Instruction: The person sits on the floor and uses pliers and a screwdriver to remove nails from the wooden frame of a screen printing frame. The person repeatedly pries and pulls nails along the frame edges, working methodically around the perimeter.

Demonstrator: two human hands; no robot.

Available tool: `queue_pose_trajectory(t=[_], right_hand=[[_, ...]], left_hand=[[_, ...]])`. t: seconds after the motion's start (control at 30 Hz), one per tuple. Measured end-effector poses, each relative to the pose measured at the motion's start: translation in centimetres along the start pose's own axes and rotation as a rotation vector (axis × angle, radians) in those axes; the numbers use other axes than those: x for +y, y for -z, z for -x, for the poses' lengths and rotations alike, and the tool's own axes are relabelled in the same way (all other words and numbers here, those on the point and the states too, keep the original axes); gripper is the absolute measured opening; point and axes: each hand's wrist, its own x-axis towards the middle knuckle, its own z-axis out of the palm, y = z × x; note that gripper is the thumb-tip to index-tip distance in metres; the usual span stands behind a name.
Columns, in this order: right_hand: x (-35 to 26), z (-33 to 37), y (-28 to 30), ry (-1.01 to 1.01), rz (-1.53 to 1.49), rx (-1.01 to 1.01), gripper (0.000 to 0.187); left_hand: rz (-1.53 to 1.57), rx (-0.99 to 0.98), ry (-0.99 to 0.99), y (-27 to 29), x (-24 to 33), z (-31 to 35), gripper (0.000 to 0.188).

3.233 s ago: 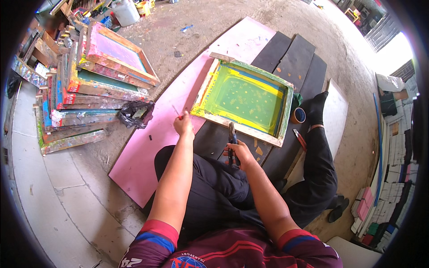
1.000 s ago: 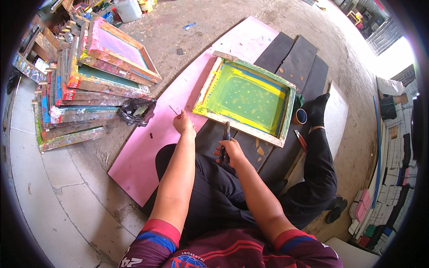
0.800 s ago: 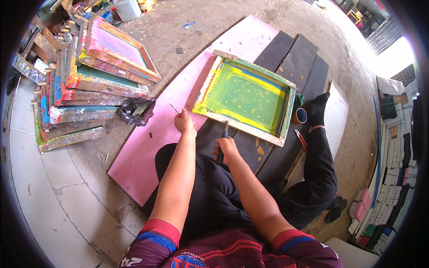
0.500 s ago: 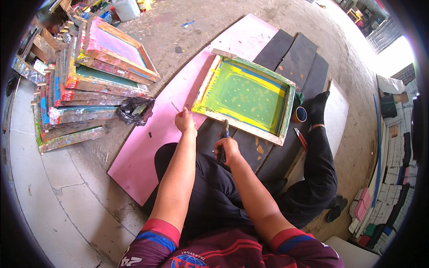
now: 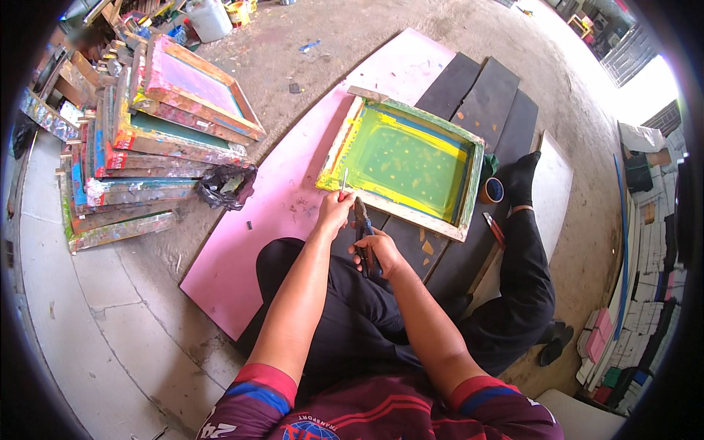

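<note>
Your left hand [image 5: 336, 211] is closed about the red handle of a slim tool [image 5: 343, 186], its pale shaft pointing away from you; whether that shaft touches the frame behind it cannot be told. Your right hand [image 5: 380, 253], just beside it, is wrapped around dark-handled pliers [image 5: 364, 224], nose pointing away; how far their jaws are parted is too small to read. Both tools should handle as stiff and fairly light, the pliers the heavier; grip each by its handle, clear of shaft and nose. Just beyond your hands lies the screen frame [image 5: 411, 210], partly over a pink board [image 5: 227, 275] and partly over dark planks [image 5: 488, 92]. Its wooden rails look rigid and moderate in weight; the green mesh [image 5: 403, 161] is probably thin and easily torn, so lift by two opposite rails, minding the paint-coated parts, which may be slick if wet. To its right sit a tape roll [image 5: 491, 191] and a red cutter [image 5: 493, 229]; farther left, a stack of paint-stained frames [image 5: 139, 165] leans beside a black plastic bag [image 5: 226, 187].
</note>
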Motion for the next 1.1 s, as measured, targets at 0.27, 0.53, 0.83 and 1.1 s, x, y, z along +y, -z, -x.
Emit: queue_pose_trajectory(t=[0.27,0.53,0.83,1.1], right_hand=[[-1.4,0.7,0.2,-0.028,0.184,0.149,0.047],[-3.2,-0.1,1.9,-0.070,0.310,0.137,0.043],[-5.0,-0.8,4.0,-0.202,0.297,0.141,0.032],[-6.5,-2.6,6.3,-0.300,0.437,0.117,0.023]], left_hand=[[-0.014,0.238,-0.041,0.2,0.1,-1.0,0.024],[0.230,0.452,0.134,3.1,0.7,-2.2,0.027],[0.246,0.476,0.147,3.0,1.1,-2.1,0.027],[0.213,0.759,0.117,4.7,-2.3,-5.4,0.033]])
